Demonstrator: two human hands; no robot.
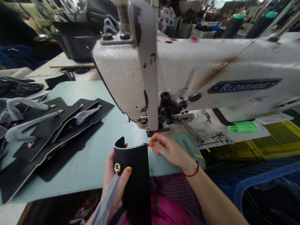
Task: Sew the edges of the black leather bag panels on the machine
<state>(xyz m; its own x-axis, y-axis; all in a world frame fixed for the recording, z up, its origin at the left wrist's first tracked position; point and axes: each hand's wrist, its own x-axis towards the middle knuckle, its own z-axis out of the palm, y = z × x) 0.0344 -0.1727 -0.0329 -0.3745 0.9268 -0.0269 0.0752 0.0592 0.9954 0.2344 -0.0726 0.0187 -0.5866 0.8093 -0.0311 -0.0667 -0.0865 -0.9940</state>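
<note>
My left hand (109, 168) grips a black leather-like panel (137, 178) from its left side, thumb on the front. Pale edging runs along the panel's curved top. A gold metal fitting (117, 167) sits near my left thumb, and a strip of translucent wrap (105, 198) trails down over the wrist. At the panel's upper right corner, my right hand (167, 149) pinches a small pointed tool (145, 144); its tip touches or nearly touches the edge. Whether it is tweezers or snips I cannot tell. Fine thread shows just above, below the sewing machine's head (124, 75).
Several black panels with gold fittings and wrap (70, 125) lie overlapping on the pale table (91, 170) at left. A black bag (77, 47) stands behind. A yellow crate (278, 134) and a blue bin (239, 193) are at right. A person (167, 17) is in the background.
</note>
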